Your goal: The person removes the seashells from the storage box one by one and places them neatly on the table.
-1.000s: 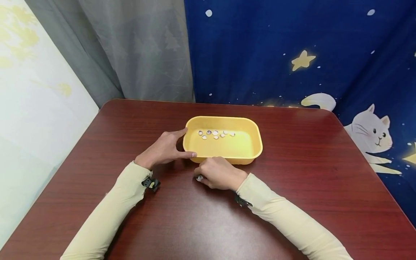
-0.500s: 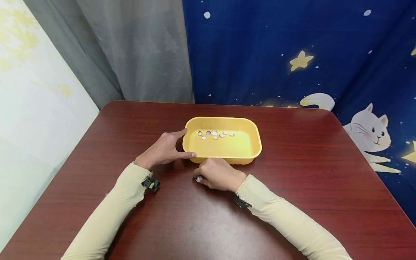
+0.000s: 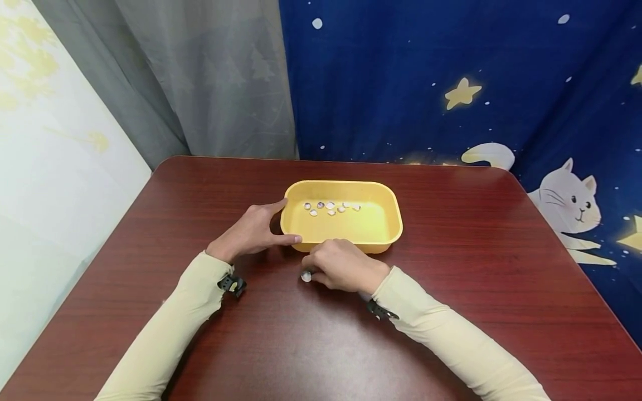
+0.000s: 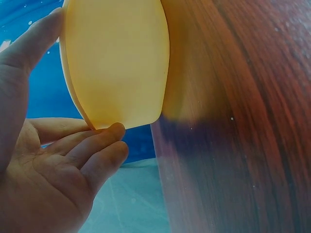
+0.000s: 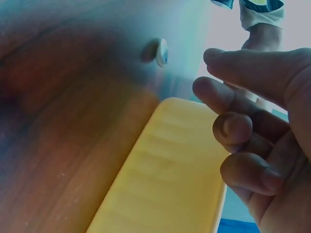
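Note:
A yellow plastic tub (image 3: 366, 225) stands on the table, with several small whitish-purple seashells (image 3: 330, 205) lying on its floor. My left hand (image 3: 253, 229) grips the tub's left end, thumb at the near rim and fingers at the far corner; the left wrist view shows the fingertips (image 4: 116, 131) against the tub's wall. One seashell (image 5: 163, 52) lies on the tabletop in front of the tub. My right hand (image 3: 341, 264) is just right of it, low over the table. In the right wrist view a gap shows between its loosely bent fingers and that shell, and they hold nothing.
The dark red wooden table (image 3: 476, 250) reaches out on all sides of the tub. Behind it hang a grey curtain (image 3: 225, 83) and a blue curtain (image 3: 381, 72) with stars and a cat. A pale wall panel (image 3: 50, 195) is at the left.
The right hand has let go of the seashell and drawn slightly right, so more of the shell shows on the table. The left hand stays on the tub.

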Demonstrator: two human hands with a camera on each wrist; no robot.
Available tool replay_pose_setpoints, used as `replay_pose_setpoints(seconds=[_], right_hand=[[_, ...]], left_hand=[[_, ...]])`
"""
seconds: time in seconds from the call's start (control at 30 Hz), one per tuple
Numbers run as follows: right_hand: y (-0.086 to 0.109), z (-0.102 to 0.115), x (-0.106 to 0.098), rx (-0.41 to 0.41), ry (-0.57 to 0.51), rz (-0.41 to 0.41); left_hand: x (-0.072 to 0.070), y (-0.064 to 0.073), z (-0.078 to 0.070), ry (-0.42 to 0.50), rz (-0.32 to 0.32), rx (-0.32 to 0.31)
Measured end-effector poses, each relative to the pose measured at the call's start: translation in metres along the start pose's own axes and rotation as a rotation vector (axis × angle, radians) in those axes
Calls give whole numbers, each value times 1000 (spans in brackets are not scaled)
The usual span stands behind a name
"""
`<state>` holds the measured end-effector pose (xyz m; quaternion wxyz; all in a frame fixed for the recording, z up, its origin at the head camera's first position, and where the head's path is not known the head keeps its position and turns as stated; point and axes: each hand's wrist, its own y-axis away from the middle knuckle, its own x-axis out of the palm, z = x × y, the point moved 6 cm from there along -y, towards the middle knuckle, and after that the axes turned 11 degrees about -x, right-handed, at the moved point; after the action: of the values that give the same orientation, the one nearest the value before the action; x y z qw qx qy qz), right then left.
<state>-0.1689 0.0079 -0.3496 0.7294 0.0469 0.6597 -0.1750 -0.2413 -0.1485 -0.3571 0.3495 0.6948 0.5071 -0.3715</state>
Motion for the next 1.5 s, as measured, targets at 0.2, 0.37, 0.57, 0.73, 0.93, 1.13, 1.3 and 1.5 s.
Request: replay_pose_setpoints(seconds=[0.2,0.37,0.57,0.73,0.93,1.13,1.3,1.5], right_hand=[[2,-1,-13,-21,-26,-8],[7,-6,-26,-31,-20,-19],[13,-17,-46,-25,-13,-48],[16,-30,-60,-4,-6,-49],[13,-46,-74,11,-50,-47],[7,-62,-84,16,-110,-70],[5,-77,-87,45,-132,-66],[2,-96,-86,103,-132,-36]], left_hand=[[0,1,0,-6,-3,-2],[1,1,1,-5,8,-19],[1,1,1,-8,16,-40],[2,1,2,-6,21,-46],[1,1,2,-7,20,-49],[2,2,3,-6,23,-57],[1,2,3,-9,17,-58],[1,3,3,-4,25,-59]])
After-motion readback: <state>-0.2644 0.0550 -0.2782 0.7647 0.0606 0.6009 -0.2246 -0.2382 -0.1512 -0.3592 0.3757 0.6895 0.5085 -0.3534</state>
